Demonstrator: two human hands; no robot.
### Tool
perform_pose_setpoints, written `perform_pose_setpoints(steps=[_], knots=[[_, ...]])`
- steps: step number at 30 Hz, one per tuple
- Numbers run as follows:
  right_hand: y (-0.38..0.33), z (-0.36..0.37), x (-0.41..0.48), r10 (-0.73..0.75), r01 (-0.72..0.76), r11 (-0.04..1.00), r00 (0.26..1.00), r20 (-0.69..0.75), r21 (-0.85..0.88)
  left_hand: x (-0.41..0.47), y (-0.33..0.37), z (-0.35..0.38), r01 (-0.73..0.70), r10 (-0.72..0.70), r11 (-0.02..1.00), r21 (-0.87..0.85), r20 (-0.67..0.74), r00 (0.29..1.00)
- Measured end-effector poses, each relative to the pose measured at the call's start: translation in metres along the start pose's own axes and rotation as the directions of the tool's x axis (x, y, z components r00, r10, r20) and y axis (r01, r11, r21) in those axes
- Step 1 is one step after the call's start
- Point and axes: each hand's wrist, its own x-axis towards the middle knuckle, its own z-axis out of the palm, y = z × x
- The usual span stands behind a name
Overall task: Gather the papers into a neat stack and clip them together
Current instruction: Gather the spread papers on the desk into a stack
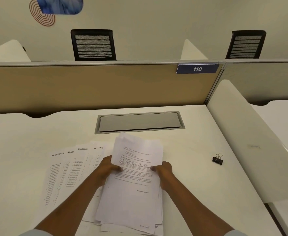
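A thick bundle of printed white papers (133, 188) is lifted at its far end over the white desk (20, 150). My left hand (107, 169) grips its left edge and my right hand (163, 172) grips its right edge, thumbs on top. The sheets in the bundle are uneven, with edges sticking out at the near end. Several more printed sheets (63, 171) lie fanned out on the desk to the left, partly under my left arm. A black binder clip (217, 160) rests on the desk to the right, apart from both hands.
A grey cable hatch (140, 122) is set into the desk just beyond the papers. A tan partition (89, 86) with a "110" sign closes the back. A white side divider (252, 142) bounds the right. Two black chairs stand behind the partition.
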Motion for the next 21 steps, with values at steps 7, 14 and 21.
perform_pose_setpoints(steps=[7,14,21], knots=[[0.000,-0.017,-0.006,-0.091,0.088,0.992,0.995,0.029,0.093,-0.011,-0.007,-0.004,-0.046,0.045,0.989,-0.140,-0.011,0.999],[0.004,-0.019,-0.002,-0.249,0.240,0.961,0.967,-0.051,-0.138,-0.021,-0.009,0.002,-0.069,0.069,0.972,-0.224,-0.005,0.998],[0.003,-0.033,-0.013,-0.259,0.276,0.961,0.899,0.353,0.004,-0.028,-0.002,0.004,-0.104,0.111,0.963,-0.247,0.015,0.994]])
